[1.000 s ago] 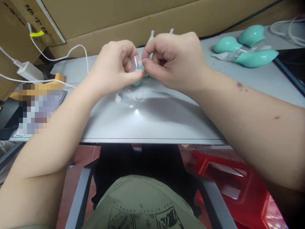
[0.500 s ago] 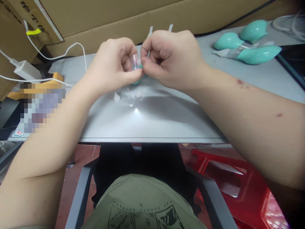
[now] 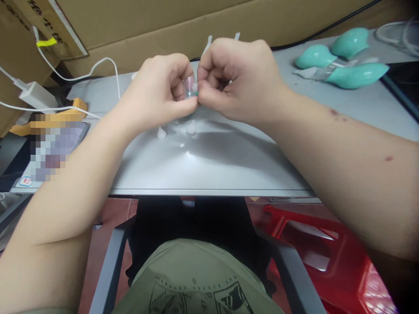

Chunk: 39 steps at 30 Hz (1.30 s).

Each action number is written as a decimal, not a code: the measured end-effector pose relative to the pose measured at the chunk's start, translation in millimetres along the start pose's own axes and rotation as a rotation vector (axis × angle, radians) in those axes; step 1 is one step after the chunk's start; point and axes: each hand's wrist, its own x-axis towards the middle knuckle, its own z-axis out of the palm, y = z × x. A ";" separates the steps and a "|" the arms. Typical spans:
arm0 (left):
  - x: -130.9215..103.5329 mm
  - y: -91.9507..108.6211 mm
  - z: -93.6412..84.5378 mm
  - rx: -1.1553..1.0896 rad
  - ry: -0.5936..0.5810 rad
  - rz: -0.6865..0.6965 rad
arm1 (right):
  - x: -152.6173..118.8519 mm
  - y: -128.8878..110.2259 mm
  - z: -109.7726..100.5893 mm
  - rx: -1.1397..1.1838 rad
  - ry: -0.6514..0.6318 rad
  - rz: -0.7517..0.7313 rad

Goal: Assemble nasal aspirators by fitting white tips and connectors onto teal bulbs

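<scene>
Above the table, my left hand (image 3: 170, 89) is closed around a small clear plastic tube (image 3: 189, 86). My right hand (image 3: 234, 80) meets it, thumb and index finger pinched at the tube's right end. A small whitish piece (image 3: 195, 87) and a bit of green show between the fingertips; most of what the right fingers grip is hidden. On the table below the hands, a small white cone-shaped tip (image 3: 161, 133) stands near another small white piece (image 3: 191, 127).
Teal rubber bulbs (image 3: 358, 75) with clear tubes lie at the back right. A phone (image 3: 57, 148), an orange stand (image 3: 49, 121) and a white charger (image 3: 37, 97) with cables are at left. Cardboard (image 3: 157, 26) walls the back. A red plastic stool (image 3: 314, 253) stands below right.
Both hands have shifted very slightly to the right together, still meeting at the clear tube. The pieces on the table lie as before.
</scene>
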 end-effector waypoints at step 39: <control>-1.5 -0.1 -4.4 0.063 -0.065 -0.004 | 2.3 4.0 -0.8 -0.025 -0.042 -0.020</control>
